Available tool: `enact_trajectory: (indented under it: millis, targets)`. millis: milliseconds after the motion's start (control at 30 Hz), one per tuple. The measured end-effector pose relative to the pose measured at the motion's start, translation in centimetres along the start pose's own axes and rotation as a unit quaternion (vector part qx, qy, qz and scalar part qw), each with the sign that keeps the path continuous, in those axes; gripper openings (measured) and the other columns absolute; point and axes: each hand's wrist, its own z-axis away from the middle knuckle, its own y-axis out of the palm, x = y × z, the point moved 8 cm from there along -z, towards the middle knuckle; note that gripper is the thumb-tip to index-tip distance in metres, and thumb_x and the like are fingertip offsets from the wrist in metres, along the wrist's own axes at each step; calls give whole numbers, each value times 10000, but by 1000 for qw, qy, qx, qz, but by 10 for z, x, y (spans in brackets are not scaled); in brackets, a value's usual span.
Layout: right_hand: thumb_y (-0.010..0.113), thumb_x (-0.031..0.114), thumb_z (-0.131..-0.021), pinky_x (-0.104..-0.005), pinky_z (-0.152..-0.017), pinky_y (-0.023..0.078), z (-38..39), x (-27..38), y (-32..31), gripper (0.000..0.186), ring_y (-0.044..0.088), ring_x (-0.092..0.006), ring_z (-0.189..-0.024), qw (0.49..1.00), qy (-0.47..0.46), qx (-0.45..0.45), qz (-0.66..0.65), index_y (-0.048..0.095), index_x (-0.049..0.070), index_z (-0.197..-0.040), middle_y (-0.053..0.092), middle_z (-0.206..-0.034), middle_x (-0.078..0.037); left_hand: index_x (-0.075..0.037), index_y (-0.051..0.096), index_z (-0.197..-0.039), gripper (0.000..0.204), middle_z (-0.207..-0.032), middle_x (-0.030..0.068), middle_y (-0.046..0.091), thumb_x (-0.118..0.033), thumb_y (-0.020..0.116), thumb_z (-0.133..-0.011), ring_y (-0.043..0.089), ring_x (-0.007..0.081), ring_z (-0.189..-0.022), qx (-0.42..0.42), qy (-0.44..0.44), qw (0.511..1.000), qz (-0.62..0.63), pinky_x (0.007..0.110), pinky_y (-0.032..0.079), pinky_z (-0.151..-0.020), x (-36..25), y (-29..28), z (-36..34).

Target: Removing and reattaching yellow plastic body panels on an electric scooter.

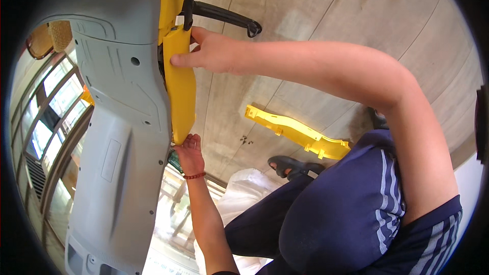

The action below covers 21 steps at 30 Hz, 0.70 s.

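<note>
Standing roughly upright, yellow panel (181, 81)

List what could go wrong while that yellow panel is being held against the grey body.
1. The long yellow plastic panel is steadied only by the right hand near its top and the left hand at its bottom end; it could slip or flex along the large grey moulded plastic body.
2. A second yellow plastic panel lies on the wooden floor near the sandalled foot; it might get stepped on.
</note>
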Motion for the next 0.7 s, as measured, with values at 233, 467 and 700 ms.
enact_trajectory:
  millis: [233,467,700]
  targets:
    - [688,362,-772,-380,-992,358,-6,-5,0,679,418,-262,-1209,998,-4,-2,-64,389,26,-1281,472,-1259,-122,-75,376,-1211,537,-1028,85,523,-458,528,-866,552,214,-937,57,110,976,-180,392,441,-908,-6,8,4]
    - [666,391,-796,-371,-982,341,8,13,8,698,423,-242,-1184,997,-39,29,-56,350,21,-1298,456,-1254,-118,-29,301,-1231,696,-1036,129,472,-573,492,-841,566,252,-873,-18,106,950,-292,399,460,-858,-6,-2,5]
    - [706,416,-757,-368,-999,335,-2,0,8,805,437,-252,-1176,999,-11,-4,-38,304,-17,-1304,439,-1270,-139,-31,284,-1222,537,-1009,123,480,-437,458,-916,583,247,-846,-9,112,945,-306,395,479,-830,-14,2,-6]
